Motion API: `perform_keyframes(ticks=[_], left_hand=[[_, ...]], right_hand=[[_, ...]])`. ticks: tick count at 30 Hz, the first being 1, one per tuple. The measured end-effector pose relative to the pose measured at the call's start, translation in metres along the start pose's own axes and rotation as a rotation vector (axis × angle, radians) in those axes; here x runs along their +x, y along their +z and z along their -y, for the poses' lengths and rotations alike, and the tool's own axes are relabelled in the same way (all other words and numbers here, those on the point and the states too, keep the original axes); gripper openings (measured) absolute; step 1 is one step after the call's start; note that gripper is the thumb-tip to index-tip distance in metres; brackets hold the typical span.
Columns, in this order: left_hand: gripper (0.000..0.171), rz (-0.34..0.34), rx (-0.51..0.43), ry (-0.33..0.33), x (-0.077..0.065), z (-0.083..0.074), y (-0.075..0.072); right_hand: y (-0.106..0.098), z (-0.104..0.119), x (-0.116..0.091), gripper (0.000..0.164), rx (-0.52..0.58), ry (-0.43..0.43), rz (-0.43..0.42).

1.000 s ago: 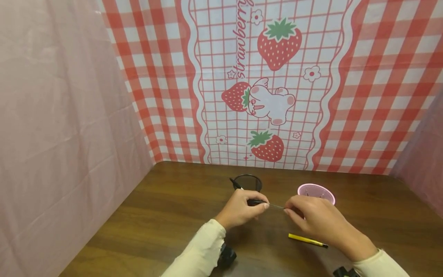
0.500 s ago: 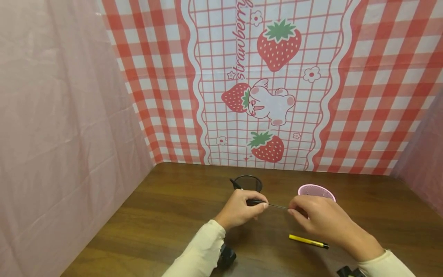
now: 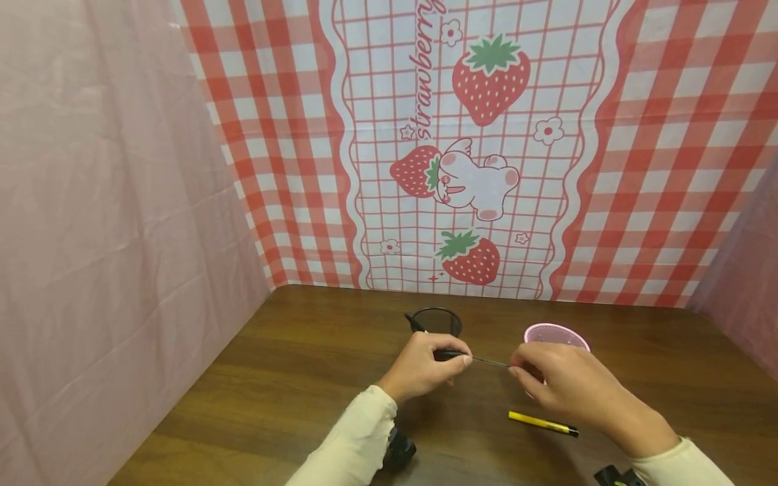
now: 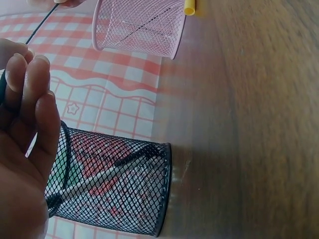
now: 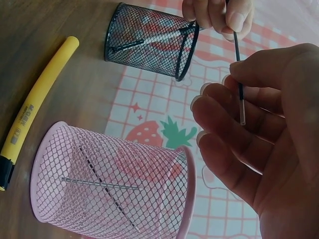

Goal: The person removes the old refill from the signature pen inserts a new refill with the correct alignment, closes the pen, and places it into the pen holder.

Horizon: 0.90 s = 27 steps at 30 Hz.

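My left hand (image 3: 422,368) grips a black pen barrel (image 3: 446,354) above the table. A thin dark pen refill (image 3: 489,362) spans the gap between both hands, at the barrel's tip. Thumb and fingers of my right hand (image 3: 565,381) pinch the refill's other end. In the right wrist view the clear end of that refill (image 5: 242,112) sticks out past the pinching fingers. How far it reaches inside the barrel is hidden. Close beyond the left hand stands a black mesh cup (image 4: 109,184) with a white and black pen (image 4: 99,181) leaning in it.
Behind the right hand stands a pink mesh cup (image 5: 114,184) holding a couple of thin sticks (image 5: 102,184). A yellow tube with a black end (image 3: 543,424) lies on the wooden table (image 3: 255,385). A strawberry-print cloth (image 3: 462,169) hangs at the back.
My right hand has moved slightly to the right with the refill's end, and a longer stretch of refill shows between the hands. The left hand has stayed in place.
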<state>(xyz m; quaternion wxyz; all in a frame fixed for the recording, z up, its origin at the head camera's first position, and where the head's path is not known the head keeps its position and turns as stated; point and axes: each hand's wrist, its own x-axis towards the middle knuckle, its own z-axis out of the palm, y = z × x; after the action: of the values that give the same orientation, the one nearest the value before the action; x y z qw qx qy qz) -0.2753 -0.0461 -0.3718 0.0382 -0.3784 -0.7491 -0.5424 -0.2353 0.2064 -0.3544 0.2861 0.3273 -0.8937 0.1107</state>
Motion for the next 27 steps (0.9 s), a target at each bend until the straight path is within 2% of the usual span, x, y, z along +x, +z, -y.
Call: perform_keyframes(ticks=[17,23,27], left_hand=[[0.009,-0.015,-0.025,-0.011,0.0002,-0.0008,0.0007],[0.01,-0.007,-0.019,-0.01,0.0006,0.0003,0.0013],[0.009,-0.027,-0.021,-0.004,0.0,0.0005,0.0003]], right_hand=[[-0.0018,-0.0005,-0.0005,0.022,0.004,0.013,0.027],[-0.0015,-0.0008,-0.0023,0.022,0.005,0.014,0.014],[-0.001,-0.0016,-0.0026,0.023,0.008,0.007,0.008]])
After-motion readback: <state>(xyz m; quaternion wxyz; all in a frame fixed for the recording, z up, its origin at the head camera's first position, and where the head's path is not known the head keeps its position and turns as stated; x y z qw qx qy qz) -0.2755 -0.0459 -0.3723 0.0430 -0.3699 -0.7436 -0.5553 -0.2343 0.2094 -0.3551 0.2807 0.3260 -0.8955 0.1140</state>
